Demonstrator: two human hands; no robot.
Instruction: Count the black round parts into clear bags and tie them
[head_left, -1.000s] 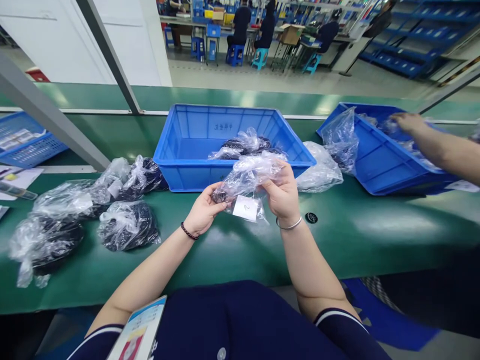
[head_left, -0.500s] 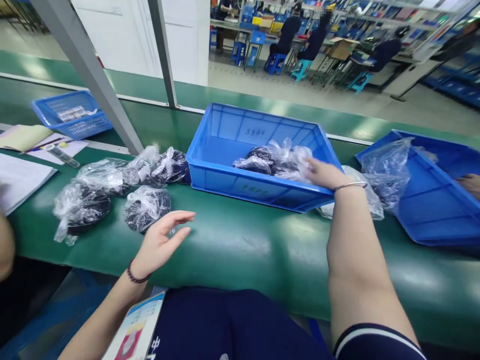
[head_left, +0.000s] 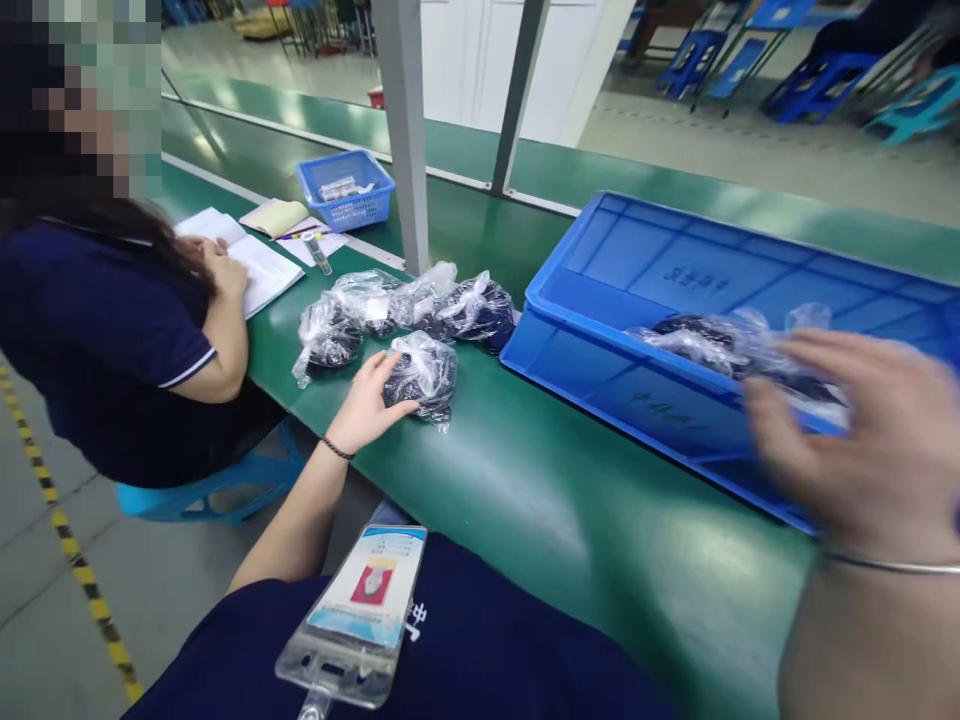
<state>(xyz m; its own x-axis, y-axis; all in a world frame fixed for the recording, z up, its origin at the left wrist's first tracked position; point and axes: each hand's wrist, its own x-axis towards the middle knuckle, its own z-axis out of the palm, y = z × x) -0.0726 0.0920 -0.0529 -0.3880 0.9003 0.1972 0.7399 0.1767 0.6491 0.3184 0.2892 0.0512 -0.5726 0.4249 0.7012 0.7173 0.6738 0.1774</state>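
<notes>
Plastic and dark-filled, the tied bag [head_left: 424, 375] sits on the green surface [head_left: 525, 480] at your left hand [head_left: 369, 405], whose grip is spread apart by its edge, while your right hand [head_left: 862, 430], grip also parted, hangs before the blue bin [head_left: 585, 355] holding more bags [head_left: 697, 345].

The table [head_left: 499, 480] bears a clear, dark-filled bag [head_left: 426, 375].

Green bench [head_left: 510, 500] carries bagged bundles [head_left: 426, 375]; blue bin [head_left: 581, 368]; basket [head_left: 361, 212]; papers [head_left: 268, 272].

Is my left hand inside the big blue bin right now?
No, the left hand is at a bag on the green table, outside the bin.
</notes>
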